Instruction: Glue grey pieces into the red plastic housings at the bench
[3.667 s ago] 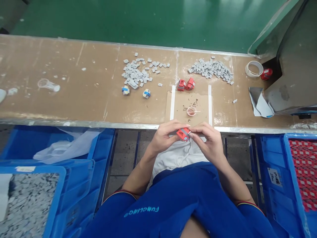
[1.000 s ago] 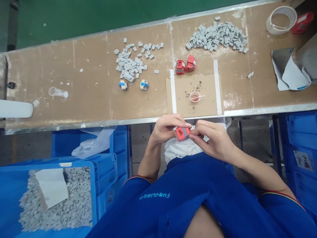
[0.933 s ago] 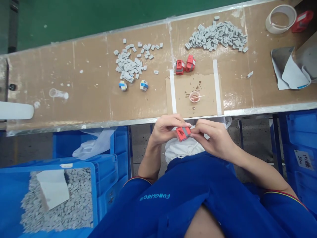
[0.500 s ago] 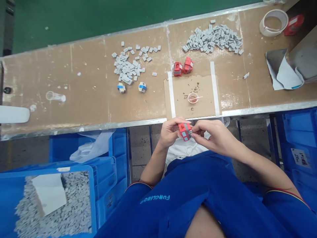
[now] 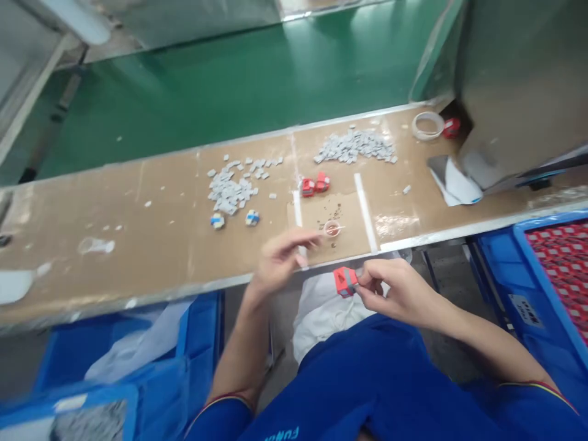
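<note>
My right hand [image 5: 390, 286] pinches a red toy vehicle piece with a grey band [image 5: 345, 282] just off the table's front edge. Over the table edge, left of that piece, my left hand [image 5: 282, 260] is blurred, its fingers apart with nothing visible between them. A small cup of reddish liquid with a white stick [image 5: 332, 228] stands on a cardboard sheet [image 5: 353, 240] beyond the hands. Two more red pieces [image 5: 315, 184] sit side by side behind it. Two blue, white and yellow pieces [image 5: 234, 220] lie to the left.
Grey tile heaps lie at left [image 5: 229, 188] and back right [image 5: 356, 146]. A tape roll [image 5: 427, 126] stands at the right. Blue crates flank the body; the right one [image 5: 519, 236] holds red pieces. A clear plastic item [image 5: 96, 245] lies far left.
My left hand has let go of the red piece and moved left and forward. The red piece remains in my right hand. The camera view has tilted up and turned right.
</note>
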The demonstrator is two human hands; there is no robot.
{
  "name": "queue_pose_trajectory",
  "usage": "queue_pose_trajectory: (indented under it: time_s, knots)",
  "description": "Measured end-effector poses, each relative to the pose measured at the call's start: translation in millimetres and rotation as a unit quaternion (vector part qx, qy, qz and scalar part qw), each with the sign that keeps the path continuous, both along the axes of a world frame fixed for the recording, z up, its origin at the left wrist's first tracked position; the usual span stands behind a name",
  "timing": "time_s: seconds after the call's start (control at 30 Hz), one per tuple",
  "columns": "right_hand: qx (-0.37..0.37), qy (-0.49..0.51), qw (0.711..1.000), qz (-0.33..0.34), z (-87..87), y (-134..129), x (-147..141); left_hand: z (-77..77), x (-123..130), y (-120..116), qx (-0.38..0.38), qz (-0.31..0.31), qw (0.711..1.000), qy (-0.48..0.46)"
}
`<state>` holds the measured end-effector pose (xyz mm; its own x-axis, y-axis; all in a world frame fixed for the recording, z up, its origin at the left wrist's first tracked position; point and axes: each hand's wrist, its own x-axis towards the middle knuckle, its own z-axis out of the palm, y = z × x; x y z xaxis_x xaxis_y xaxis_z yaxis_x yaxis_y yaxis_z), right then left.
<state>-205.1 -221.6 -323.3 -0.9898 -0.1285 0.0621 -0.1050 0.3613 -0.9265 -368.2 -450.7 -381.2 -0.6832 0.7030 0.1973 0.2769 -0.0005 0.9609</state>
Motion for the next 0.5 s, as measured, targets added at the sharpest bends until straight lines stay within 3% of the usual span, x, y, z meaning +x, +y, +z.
queue_pose_trajectory:
  time_s: [0.07,0.13,0.23,0.3,0.4,0.47,0.5]
  knots:
    - [0.075,0.023,0.994,-0.075,7.9,39.4,22.8,9.6,-42.5,19.7,-0.114,0.107,0.980,0.119]
    - [0.163,0.015,0.969,-0.183,11.3,90.8,51.5,11.8,-79.3,45.4,-0.272,0.142,0.929,0.204]
    - [0.295,-0.045,0.875,-0.381,6.4,185.0,91.4,5.1,-114.0,76.7,-0.415,0.143,0.865,0.244]
    - [0.367,-0.122,0.786,-0.482,-3.7,253.7,105.9,1.0,-122.9,84.8,-0.412,0.152,0.860,0.258]
    - [0.436,-0.237,0.671,-0.551,-24.2,347.7,100.6,3.7,-118.5,80.3,-0.344,0.222,0.892,0.194]
    - [0.440,-0.261,0.634,-0.580,-35.0,394.4,83.8,9.6,-106.8,71.0,-0.266,0.298,0.912,0.087]
    - [0.436,-0.256,0.629,-0.590,-37.6,411.7,74.2,12.5,-99.5,65.5,-0.217,0.330,0.918,0.026]
